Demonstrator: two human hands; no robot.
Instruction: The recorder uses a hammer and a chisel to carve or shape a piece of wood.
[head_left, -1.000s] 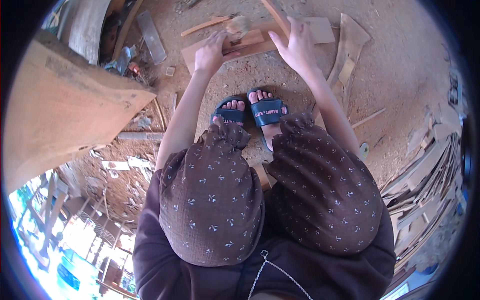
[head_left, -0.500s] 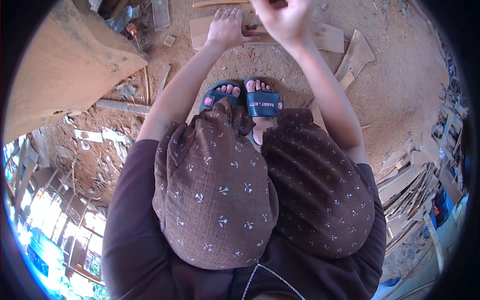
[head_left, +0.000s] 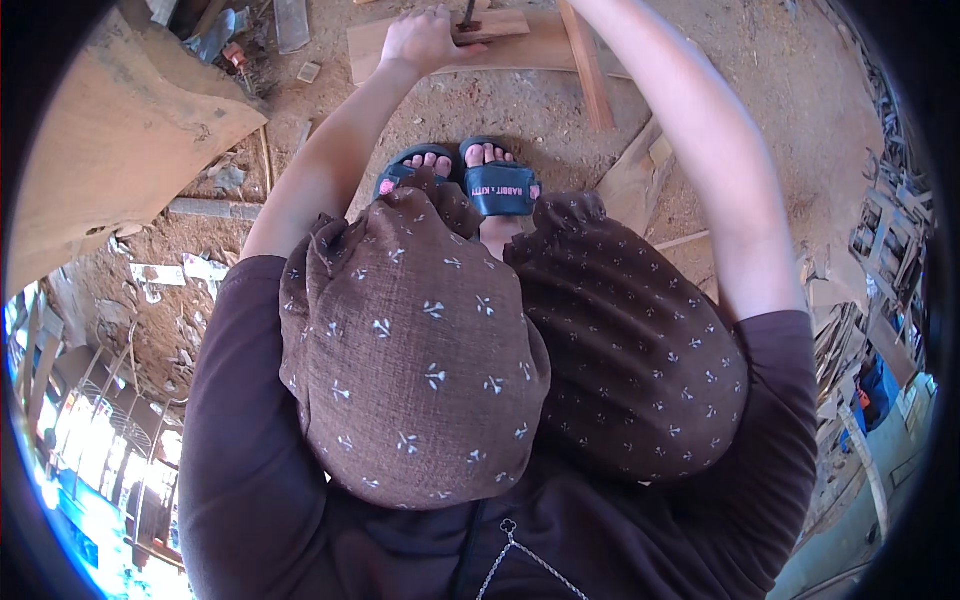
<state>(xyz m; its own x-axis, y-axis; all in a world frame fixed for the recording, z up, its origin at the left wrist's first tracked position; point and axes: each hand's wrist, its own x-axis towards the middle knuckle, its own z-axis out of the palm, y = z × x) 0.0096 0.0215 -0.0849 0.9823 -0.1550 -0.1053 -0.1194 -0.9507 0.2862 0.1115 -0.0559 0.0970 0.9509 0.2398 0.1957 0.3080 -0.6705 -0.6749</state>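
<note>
On the sandy ground past the person's sandals (head_left: 470,180), the left hand (head_left: 425,40) presses a small wood block (head_left: 495,25) onto a plank (head_left: 540,50), its grip flat. A dark nail (head_left: 467,15) stands upright, not yet driven; the right hand is out of view.

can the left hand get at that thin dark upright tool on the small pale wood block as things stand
Probably yes: the left hand already rests on the small pale wooden block, right beside the thin dark upright tool, with nothing between them.
</note>
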